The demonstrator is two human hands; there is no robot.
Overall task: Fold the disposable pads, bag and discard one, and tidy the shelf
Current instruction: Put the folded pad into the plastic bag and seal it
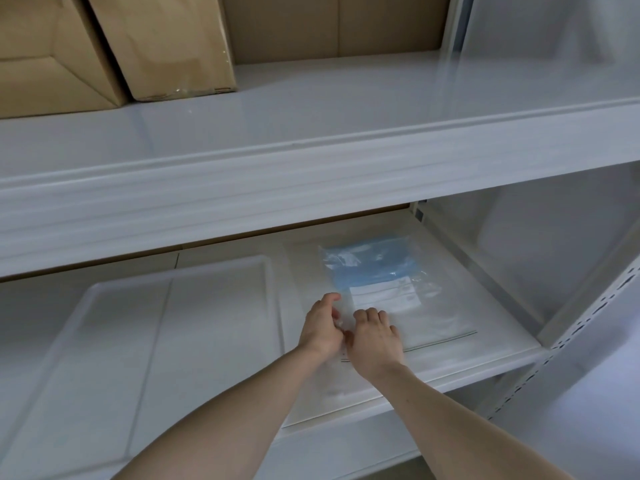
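Note:
A clear plastic bag (408,299) lies flat on the lower shelf (485,358), right of centre. Inside it is a folded blue pad (374,261) at the far end, with a white label panel (381,297) just in front. My left hand (320,327) and my right hand (375,341) are side by side at the bag's near left corner. Both have fingers curled and pinch the bag's edge between them. Where the fingertips meet the plastic is partly hidden.
A large white tray lid (156,341) lies flat on the left of the lower shelf. The upper shelf (311,140) holds cardboard boxes (162,46) at the back left. A perforated white upright (588,327) stands at the right.

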